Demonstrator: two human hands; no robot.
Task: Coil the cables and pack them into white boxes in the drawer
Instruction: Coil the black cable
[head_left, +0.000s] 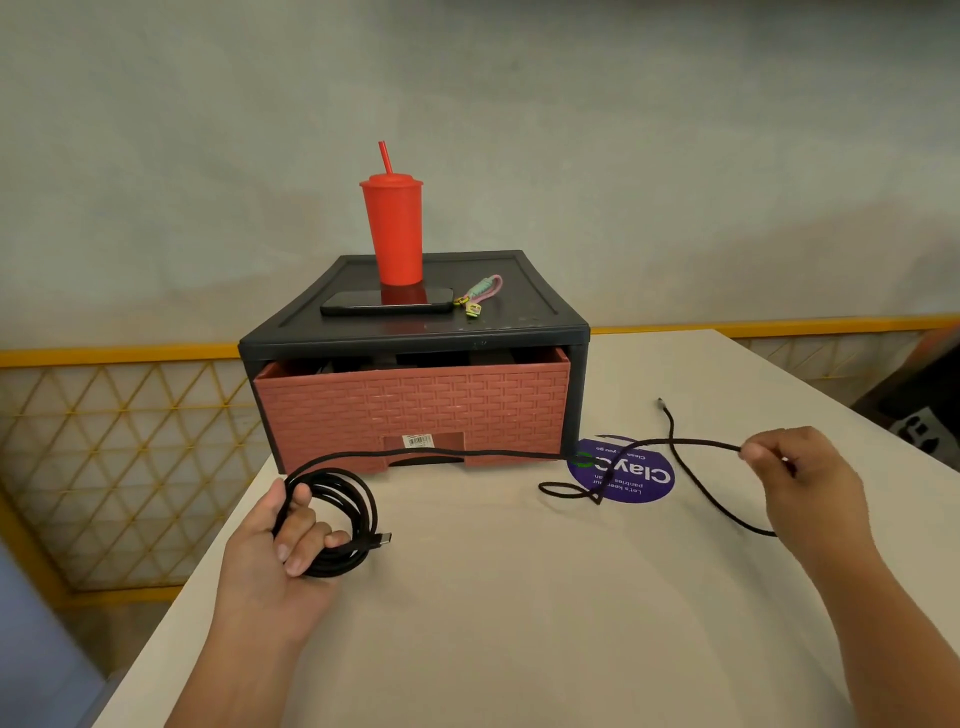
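Left hand (283, 540) fingers curled round coiled cable (363, 512), close to the table (519, 623) left edge. Right hand (800, 478) pinches the loose strand, raised across the drawer (415, 410) front. The tail loops over the sticker (644, 475), plug end toward the right edge. Hands well apart over the near half.

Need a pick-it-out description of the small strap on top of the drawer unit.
Find the black plastic drawer unit with the brick-red woven-pattern drawer, on the white table. On its top, right of the black smartphone lying in front of the tall red tumbler, lies a small pink-and-green looped strap. It is the only pastel item there, with a yellowish clip at its near end.
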